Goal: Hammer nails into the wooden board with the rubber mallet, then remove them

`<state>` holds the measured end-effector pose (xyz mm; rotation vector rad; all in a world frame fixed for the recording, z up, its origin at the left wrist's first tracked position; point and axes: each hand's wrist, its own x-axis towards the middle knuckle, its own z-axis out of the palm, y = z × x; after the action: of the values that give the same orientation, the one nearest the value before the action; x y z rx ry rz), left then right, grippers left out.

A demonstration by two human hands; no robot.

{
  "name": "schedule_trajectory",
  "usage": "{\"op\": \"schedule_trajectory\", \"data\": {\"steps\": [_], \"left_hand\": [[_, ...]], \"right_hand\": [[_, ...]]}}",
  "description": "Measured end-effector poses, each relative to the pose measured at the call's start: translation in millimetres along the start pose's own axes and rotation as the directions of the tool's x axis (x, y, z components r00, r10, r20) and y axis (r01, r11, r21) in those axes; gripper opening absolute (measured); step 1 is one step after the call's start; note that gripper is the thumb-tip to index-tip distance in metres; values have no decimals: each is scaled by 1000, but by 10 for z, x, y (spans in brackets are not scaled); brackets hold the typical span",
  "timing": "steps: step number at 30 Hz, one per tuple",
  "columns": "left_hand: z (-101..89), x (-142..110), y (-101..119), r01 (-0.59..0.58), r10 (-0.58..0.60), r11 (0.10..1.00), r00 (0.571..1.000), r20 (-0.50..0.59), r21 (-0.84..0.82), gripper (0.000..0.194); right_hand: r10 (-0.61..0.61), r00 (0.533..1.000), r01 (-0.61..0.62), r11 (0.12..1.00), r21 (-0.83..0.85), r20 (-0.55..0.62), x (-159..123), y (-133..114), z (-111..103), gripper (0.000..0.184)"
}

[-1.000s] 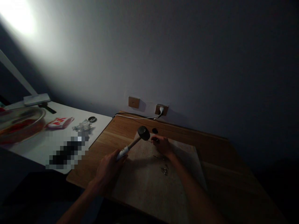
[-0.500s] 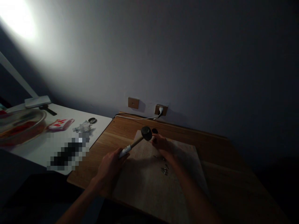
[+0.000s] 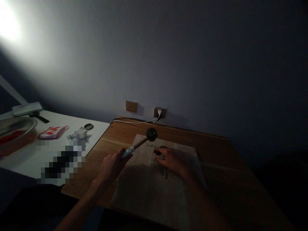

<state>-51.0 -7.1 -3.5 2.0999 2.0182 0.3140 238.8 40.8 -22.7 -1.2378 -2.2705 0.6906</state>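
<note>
Head view: left hand point(image 3: 111, 165), fingers round one mallet point(image 3: 140, 142); right hand point(image 3: 171, 159), fingers parted (one board point(image 3: 146, 189) beneath).

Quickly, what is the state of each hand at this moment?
Left hand: closed, holding a mallet.
Right hand: open over the board, beside small metal pieces; whether it touches one cannot be told.

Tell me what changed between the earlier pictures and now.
The right hand has drawn back from the board's far edge, its fingers now more spread; whether it let anything go is unclear. The mallet shifted slightly right over the board. Unchanged: the left hand grips the mallet; metal pieces lie on the board.
</note>
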Motion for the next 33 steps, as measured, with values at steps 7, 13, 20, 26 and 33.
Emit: {"op": "schedule_trajectory", "data": {"steps": [7, 13, 20, 26, 33], "left_hand": [[168, -86, -183, 96, -114, 966, 991, -62, -240, 25], [271, -160, -277, 118, -137, 921, 990, -27, -371, 28], [214, -219, -250, 144, -144, 915, 989, 30, -376, 29], [202, -224, -272, 158, -147, 925, 988, 57, -346, 28], [155, -242, -268, 171, -156, 928, 985, 71, -331, 27]], "right_hand": [[-18, 997, 20, 999, -25, 69, 38, -112, 94, 31], [49, 984, -36, 996, 77, -174, 276, 210, 11, 37], [44, 990, -49, 998, -38, -131, 480, 335, 121, 38], [18, 997, -25, 996, -90, -80, 497, 328, 148, 51], [67, 993, -79, 989, -128, -97, 504, 348, 178, 49]]}}
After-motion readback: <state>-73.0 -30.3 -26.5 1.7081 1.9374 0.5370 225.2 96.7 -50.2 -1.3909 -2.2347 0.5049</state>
